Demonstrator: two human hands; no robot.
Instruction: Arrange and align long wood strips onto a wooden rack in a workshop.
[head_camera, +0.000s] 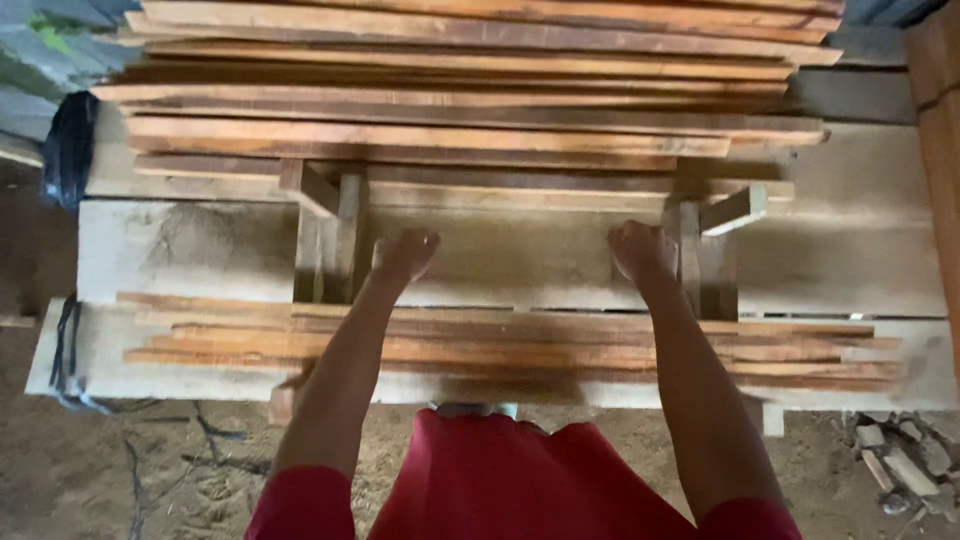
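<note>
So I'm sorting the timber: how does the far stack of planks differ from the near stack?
The far stack is piled many layers high on two wooden supports; the near stack is only a few planks deep and lies low on the pale board. The far stack sits beyond both hands; the near stack lies under the forearms. Both hold long, thin, reddish-brown planks running left to right.

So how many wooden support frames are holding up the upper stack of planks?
2. The left frame stands by the left hand; the right frame stands by the right hand. The upper plank stack may hide more behind.
</note>
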